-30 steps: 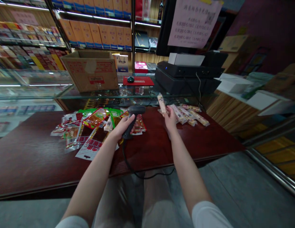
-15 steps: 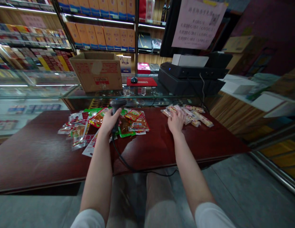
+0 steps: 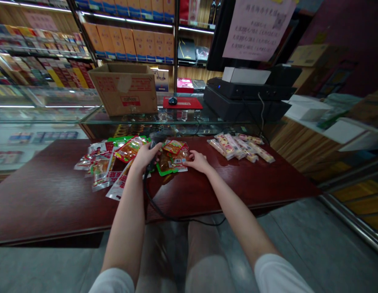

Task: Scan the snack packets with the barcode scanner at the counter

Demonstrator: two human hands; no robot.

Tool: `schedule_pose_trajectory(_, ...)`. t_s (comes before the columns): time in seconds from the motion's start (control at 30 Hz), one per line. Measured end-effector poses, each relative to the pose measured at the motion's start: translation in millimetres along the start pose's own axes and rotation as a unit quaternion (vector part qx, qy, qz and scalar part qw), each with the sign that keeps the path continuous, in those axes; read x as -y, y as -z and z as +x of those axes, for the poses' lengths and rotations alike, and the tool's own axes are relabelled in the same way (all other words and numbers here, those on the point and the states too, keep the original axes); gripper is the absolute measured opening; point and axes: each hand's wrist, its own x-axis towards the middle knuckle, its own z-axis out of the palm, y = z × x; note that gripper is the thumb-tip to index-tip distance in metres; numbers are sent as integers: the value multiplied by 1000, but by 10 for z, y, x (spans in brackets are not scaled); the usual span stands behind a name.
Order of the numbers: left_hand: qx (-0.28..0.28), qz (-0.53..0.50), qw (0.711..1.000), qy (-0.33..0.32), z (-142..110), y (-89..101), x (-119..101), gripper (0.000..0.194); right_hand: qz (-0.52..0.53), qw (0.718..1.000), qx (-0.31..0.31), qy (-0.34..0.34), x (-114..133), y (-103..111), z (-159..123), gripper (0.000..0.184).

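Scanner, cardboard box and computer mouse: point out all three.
Scanner (image 3: 156, 138): head view, on its dark head above the grip.
Cardboard box (image 3: 125, 92): head view, on its front wall.
Computer mouse (image 3: 172, 101): head view, on its dark top.

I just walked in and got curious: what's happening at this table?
Someone's left hand holds a black handheld scanner over colourful packets. The right hand is at the edge of a shiny packet; whether it grips is unclear. Wrapped bars lie farther right on the dark red table.
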Motion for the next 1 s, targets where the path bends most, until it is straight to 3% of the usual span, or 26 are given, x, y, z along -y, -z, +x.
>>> schedule_pose_trajectory(0.1,0,-22,1000,-12,-16,-3,-24,22,86,996,28,16,-107,42,11,55)
schedule_pose_trajectory(0.17,11,-47,999,-22,-35,-12,-44,24,151,988,10,36,-177,62,14,48)
schedule_pose_trajectory(0.23,37,-84,995,-27,-66,-28,-68,29,204,977,-47,47,-233,87,24,45)
schedule_pose_trajectory(0.4,150,-139,979,-8,-166,-126,-92,42,243,929,-269,81,-303,177,71,47)
schedule_pose_trajectory(0.5,204,-118,972,15,-207,-218,-84,43,276,895,-332,112,-292,184,83,54)
schedule_pose_trajectory(0.6,235,-102,966,23,-223,-287,-86,44,303,881,-338,131,-269,154,82,60)
schedule_pose_trajectory(0.73,234,-95,967,35,-236,-309,-119,44,303,884,-332,126,-267,134,96,63)
schedule_pose_trajectory(1.0,228,-96,968,37,-226,-339,-68,42,236,920,-304,77,-188,205,44,67)
